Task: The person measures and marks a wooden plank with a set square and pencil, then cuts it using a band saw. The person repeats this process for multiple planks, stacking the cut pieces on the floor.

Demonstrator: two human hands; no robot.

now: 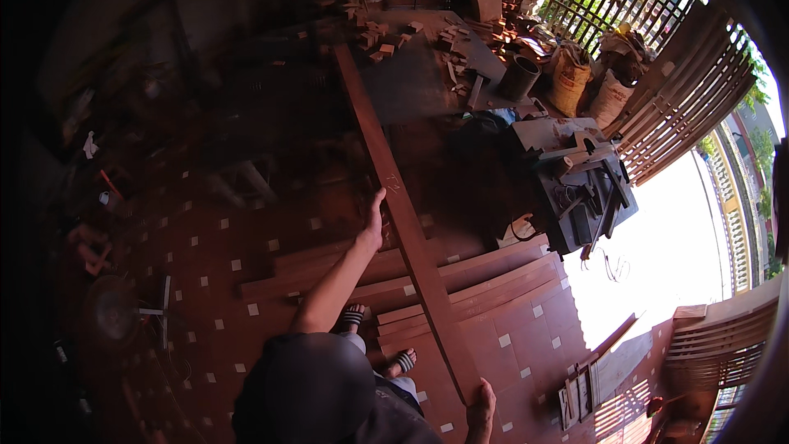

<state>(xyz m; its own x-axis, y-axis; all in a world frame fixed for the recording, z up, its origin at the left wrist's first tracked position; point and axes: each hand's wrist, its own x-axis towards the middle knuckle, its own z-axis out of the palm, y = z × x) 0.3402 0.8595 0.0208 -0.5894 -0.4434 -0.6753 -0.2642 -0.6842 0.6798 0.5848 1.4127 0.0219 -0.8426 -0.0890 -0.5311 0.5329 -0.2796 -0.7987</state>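
A long, reddish-brown wooden plank point(400, 212) runs slantwise through the middle of the head view, with a few pale marks on its upper face. My left hand point(376, 222) is closed on its left edge about midway along, thumb at the edge and the other fingers mostly hidden. Close to my body, my right hand point(482, 404) grips the near end. The plank's far end reaches a dark worktop point(403, 80) strewn with small wood offcuts point(385, 48). Beneath it, several more boards point(468, 292) lie on the tiled floor by my sandalled feet.
A dark machine point(579, 189) loaded with tools and scraps stands to the right. Behind it are a dark bucket point(519, 78), an orange sack point(569, 80) and a pale sack point(611, 99). Slatted wooden panels point(690, 99) lean at the far right. Small frames point(579, 395) lie lower right.
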